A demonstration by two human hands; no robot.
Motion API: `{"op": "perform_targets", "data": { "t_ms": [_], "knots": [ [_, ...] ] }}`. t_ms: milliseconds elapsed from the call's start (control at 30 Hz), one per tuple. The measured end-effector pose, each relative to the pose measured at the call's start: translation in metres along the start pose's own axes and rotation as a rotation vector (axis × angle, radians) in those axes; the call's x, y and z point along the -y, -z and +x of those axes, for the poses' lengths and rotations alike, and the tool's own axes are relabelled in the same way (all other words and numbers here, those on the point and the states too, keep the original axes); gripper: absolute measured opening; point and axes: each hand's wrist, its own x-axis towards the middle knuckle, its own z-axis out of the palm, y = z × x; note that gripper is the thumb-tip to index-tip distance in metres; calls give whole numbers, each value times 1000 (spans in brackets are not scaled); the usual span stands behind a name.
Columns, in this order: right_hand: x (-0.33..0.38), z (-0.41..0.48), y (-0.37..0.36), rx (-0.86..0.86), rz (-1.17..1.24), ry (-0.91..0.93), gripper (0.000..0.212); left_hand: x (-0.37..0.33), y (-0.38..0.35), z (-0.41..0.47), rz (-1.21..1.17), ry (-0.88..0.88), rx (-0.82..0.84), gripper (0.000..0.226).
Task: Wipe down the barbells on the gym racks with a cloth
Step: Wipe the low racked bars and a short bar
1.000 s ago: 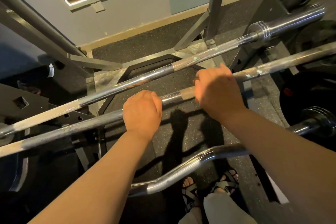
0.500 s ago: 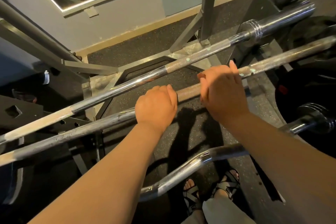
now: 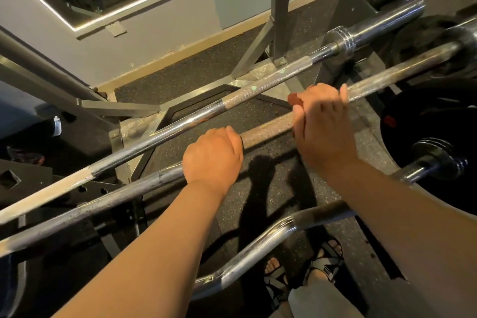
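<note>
A dark speckled rubber floor (image 3: 196, 77) fills the scene, with a grey steel rack (image 3: 280, 8) standing on it at the far side. Three bars cross the view from lower left to upper right. The far barbell (image 3: 258, 88) lies highest, its thick sleeve at the far right. The middle barbell (image 3: 268, 128) runs just nearer and roughly parallel, dull and scuffed on its left half, knurled in the centre. Nearest is a wavy chrome curl bar (image 3: 258, 248), partly hidden by the right forearm. A black weight plate (image 3: 426, 124) sits at the right edge. The left hand (image 3: 213, 156) is closed over the middle barbell in an overhand grip, just left of the knurled part. The right hand (image 3: 325, 126) is further right on the same bar, curled round a reddish-brown cloth (image 3: 294, 99) pressed against the metal; only a small corner of it shows by the thumb. Sandals (image 3: 327, 261) show on the floor below.
</note>
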Motion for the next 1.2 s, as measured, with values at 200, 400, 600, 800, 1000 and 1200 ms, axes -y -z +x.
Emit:
{"op": "perform_targets", "data": {
  "t_ms": [200,400,600,800,1000,1200],
  "knots": [
    [64,-16,-19,80,121,170,28,0,-2,0,-24,25,-10,51],
    [-8,11,6,96,133,154,27,-1,0,-2,-29,26,-30,46],
    [33,4,-1,5,-7,-110,34,-3,1,-3,-64,40,-31,49],
    [36,-13,-7,260,80,275,46,-5,1,-2,-99,69,2,52],
    [-32,7,16,62,115,-34,35,-9,7,-1,-125,-27,-30,43],
    [35,-10,-5,221,86,40,36,-48,2,13,-68,-166,-15,44]
  ]
}}
